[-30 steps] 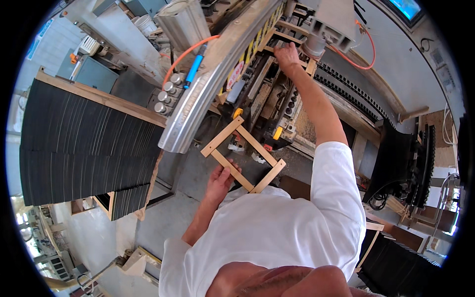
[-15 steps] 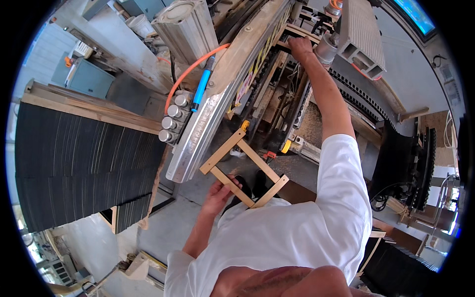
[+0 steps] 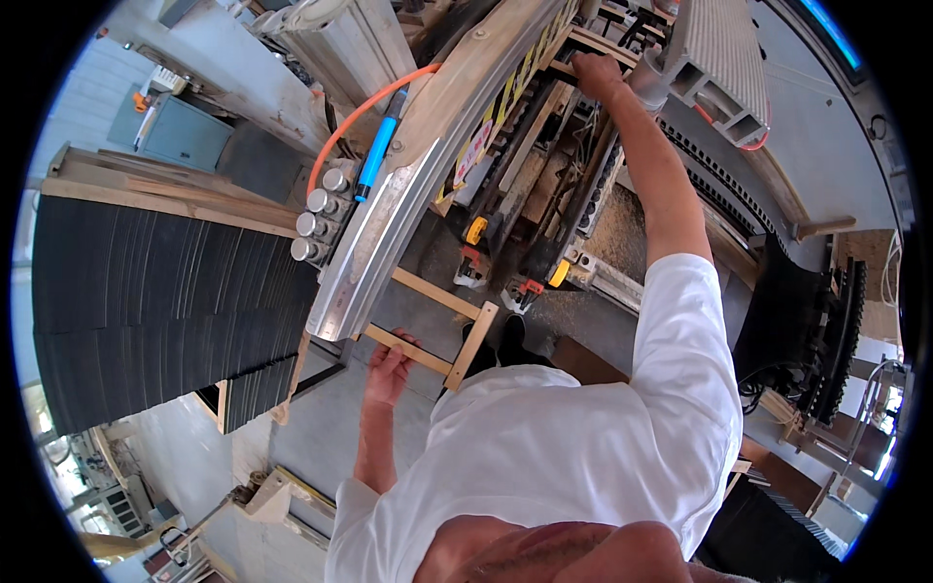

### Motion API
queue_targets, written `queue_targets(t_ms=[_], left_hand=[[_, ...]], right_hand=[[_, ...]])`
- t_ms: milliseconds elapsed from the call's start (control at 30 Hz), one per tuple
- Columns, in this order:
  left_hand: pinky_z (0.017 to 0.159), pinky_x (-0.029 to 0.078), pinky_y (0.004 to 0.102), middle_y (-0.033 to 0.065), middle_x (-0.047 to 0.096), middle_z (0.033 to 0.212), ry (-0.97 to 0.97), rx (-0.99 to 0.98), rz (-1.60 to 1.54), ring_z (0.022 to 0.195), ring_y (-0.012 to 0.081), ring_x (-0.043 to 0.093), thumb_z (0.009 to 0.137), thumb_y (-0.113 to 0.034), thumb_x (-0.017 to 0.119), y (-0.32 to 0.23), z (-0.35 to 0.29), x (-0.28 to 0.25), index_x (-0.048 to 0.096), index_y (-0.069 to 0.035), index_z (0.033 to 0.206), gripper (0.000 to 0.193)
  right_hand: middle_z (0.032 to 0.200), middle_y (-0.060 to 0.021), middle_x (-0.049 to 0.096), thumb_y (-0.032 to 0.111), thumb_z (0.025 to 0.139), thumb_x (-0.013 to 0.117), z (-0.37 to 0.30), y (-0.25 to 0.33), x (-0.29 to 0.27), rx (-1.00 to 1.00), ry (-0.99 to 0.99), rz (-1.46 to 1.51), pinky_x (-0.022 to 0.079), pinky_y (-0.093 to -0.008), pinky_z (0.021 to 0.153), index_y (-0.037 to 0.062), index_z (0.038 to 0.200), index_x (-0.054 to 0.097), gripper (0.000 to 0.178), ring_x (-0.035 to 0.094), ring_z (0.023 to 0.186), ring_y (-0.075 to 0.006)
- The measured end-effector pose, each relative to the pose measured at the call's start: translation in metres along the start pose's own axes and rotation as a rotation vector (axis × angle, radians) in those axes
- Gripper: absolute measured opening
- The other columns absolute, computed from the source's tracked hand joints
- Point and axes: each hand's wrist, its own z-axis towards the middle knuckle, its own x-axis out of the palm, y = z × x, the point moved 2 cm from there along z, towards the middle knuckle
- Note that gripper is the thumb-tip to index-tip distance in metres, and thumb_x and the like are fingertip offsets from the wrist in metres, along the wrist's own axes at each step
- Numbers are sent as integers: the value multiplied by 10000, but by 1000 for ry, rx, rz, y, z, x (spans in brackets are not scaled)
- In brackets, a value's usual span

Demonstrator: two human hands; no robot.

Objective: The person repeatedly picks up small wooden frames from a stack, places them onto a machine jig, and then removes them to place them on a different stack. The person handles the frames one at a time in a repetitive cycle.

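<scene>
My left hand point(image 3: 389, 371) grips one slat of a small light-wood frame point(image 3: 471, 346), held low in front of my body. The frame's far end is hidden behind the metal beam point(image 3: 362, 255) of the machine. My right arm reaches far forward into the machine. There my right hand point(image 3: 597, 76) is closed on a slat of a second wooden frame point(image 3: 604, 45), which lies across the rails beside a metal cylinder. Its fingertips are partly hidden.
A stack of black slatted panels point(image 3: 165, 301) stands at the left. An orange hose point(image 3: 355, 115) and a blue cylindrical part point(image 3: 377, 160) are on the beam. Yellow-and-red clamps point(image 3: 474, 231) end the rails. Sawdust point(image 3: 627, 228) covers part of the machine. More black panels point(image 3: 777, 515) are at lower right.
My left hand has carried its wooden frame leftward, partly behind the metal beam. My right hand stays at the far frame, shifted slightly upward in view. The whole view has turned slightly.
</scene>
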Motion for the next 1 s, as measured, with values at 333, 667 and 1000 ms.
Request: queue_targets(t_ms=[333,667,1000], left_hand=[[825,528,319,72,637,1060,-184,39,95,1015,214,627,933,-110,584,58,21,-49,558,-39,1176,255],[761,519,289,47,643,1036,-308,-2,124,949,173,633,940,-159,580,78,23,-29,559,-49,1185,269],[761,507,289,26,651,1005,-509,45,98,935,148,632,934,-170,595,89,-12,-40,570,-58,1176,268]], right_hand=[[883,-149,683,22,760,572,13,-13,63,-272,-220,-388,458,-452,770,62,941,603,188,665,868,-325],[885,-151,677,152,854,615,44,-92,121,-276,-202,-641,504,-485,738,62,937,622,123,650,881,-350],[896,-139,686,58,795,564,-5,18,-14,-35,-20,-18,430,-511,873,67,936,621,152,665,883,-326]])
